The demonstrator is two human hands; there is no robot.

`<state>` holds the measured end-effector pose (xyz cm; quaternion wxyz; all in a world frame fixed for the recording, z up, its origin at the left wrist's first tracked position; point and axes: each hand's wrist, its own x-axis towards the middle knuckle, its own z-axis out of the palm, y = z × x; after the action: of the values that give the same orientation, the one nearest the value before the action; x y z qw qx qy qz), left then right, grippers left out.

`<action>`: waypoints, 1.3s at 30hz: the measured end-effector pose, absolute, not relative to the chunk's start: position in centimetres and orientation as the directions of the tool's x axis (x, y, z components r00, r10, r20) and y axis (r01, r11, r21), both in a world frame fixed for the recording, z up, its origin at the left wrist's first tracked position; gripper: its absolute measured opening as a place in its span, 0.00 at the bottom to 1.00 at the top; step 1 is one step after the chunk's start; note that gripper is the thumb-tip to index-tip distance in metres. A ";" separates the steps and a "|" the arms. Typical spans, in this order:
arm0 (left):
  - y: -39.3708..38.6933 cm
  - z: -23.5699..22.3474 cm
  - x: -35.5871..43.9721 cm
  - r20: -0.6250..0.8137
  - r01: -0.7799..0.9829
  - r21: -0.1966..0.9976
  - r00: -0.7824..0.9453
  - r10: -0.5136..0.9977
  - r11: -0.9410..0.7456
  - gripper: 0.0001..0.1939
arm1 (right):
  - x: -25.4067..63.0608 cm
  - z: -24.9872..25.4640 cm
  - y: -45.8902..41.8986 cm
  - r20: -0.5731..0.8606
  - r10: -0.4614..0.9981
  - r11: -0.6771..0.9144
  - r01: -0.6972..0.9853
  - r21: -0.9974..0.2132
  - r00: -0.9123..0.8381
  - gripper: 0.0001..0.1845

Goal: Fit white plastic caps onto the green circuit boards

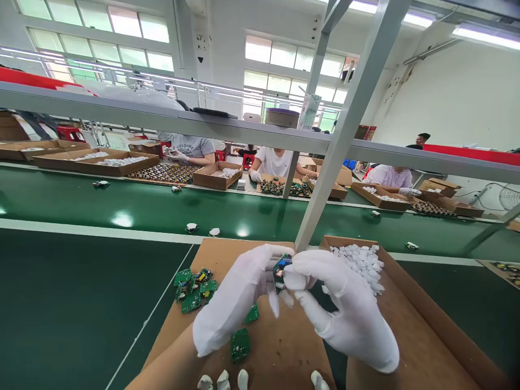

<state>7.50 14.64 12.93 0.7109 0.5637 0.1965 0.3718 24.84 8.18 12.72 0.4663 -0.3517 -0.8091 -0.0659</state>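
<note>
Your left hand [238, 298] | fingers pinching circuit board [280, 271] | your right hand [345, 309] | fingers pinching same board | spare boards [193, 287] left of it

A factory assembly line: green conveyor belt [244, 216], seated workers [276, 162]

Both hands, left [233, 300] and right [349, 309], covered to the wrist in thin, smooth white gloves, slightly loose and wrinkled at the knuckles and cuffs, with spare cloth at the fingertips, no print or marking, and forearms bare below, without sleeves.
</note>
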 end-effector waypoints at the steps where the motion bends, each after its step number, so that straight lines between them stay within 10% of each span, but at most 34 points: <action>1: 14.5 12.9 7.4 0.164 -0.305 0.951 0.646 0.746 0.055 0.24 | 24.7 12.8 7.9 0.811 0.493 0.730 0.656 -0.190 -0.314 0.25; 14: 13.9 12.8 6.1 0.248 -0.357 0.932 0.750 0.613 0.061 0.27 | 24.9 13.1 9.4 0.799 0.334 0.782 0.620 0.060 -0.500 0.19; 39: 12.6 13.2 6.5 0.249 -0.346 0.936 0.771 0.585 0.057 0.25 | 25.3 11.9 10.1 0.873 0.267 0.905 0.417 -0.082 -0.409 0.30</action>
<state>6.50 12.57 13.20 0.7204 0.6056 0.0987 0.3234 25.26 10.14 11.89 0.5036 -0.2046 -0.8360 -0.0745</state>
